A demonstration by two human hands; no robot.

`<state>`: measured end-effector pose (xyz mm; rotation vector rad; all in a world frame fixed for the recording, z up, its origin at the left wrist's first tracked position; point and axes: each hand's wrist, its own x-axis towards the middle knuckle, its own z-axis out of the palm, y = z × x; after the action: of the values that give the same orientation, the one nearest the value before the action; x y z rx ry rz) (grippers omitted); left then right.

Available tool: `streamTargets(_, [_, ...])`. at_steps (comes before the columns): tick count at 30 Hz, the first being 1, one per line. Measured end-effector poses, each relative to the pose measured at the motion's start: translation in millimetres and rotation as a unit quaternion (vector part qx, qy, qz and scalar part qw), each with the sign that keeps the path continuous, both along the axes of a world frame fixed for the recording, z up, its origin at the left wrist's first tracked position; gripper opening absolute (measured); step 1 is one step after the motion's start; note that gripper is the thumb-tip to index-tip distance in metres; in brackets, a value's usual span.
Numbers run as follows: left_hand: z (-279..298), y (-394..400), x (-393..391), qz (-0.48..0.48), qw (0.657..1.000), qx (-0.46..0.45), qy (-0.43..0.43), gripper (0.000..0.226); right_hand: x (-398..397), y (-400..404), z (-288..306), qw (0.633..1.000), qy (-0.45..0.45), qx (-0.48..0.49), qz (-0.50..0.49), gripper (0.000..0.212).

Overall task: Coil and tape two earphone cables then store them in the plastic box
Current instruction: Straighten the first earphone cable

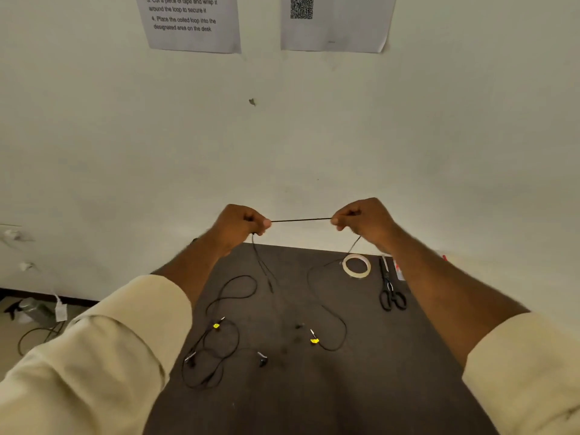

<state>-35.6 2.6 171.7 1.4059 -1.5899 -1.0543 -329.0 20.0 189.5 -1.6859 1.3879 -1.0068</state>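
The person holds 1 earphone cable [301, 220] raised above the dark table [376, 387], in front of the wall. The left hand [241, 222] pinches it with curled fingers at 1 end of a taut stretch, and the right hand [361, 221] pinches the other end the same way, so both hands are closed on the cable and stand well apart. Between them the cable's long axis runs level, left to right across the view. From the left hand a length hangs down toward the table; from the right hand the rest drops and sweeps in a wide loose curve down to a plug marked with a yellow tag [314, 340]. The cable looks thin, light and limp, judging by how it sags wherever it is unsupported. It will likely spring out of a coil unless pinched at the crossing point, so the best hold is a fingertip pinch on the wire itself, not on the earbuds or plug. The second earphone cable [216, 343] lies in a tangled heap on the table's left part, untouched. A tape roll [356, 265] lies flat near the far edge, with scissors [390, 291] just beside it to the right. The plastic box is not in view.
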Motion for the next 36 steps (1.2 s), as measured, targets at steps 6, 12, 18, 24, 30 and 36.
streamTargets(6, [-20,1,60,0.125,0.992,0.022,-0.007,0.006,-36,-7,8,0.996,0.090,-0.009,0.001,0.014])
streamTargets(12, [-23,-6,78,0.207,0.978,0.026,-0.023,0.011,-47,-16,4,0.991,0.128,-0.015,-0.015,0.014])
streamTargets(18, [-21,-7,89,0.246,0.967,0.021,-0.066,0.011,-57,-16,-4,0.992,0.119,-0.009,-0.050,0.009])
streamTargets(24, [-31,-3,76,0.183,0.965,0.110,-0.155,0.022,-33,-20,-3,0.994,0.093,-0.036,-0.034,0.008])
streamTargets(30, [-1,8,-15,0.007,0.997,0.049,-0.057,0.039,10,-17,-1,0.994,0.098,-0.041,0.018,0.007])
streamTargets(36, [14,17,-82,-0.050,0.998,0.026,0.040,0.020,34,-12,6,0.991,0.107,-0.056,0.064,0.011])
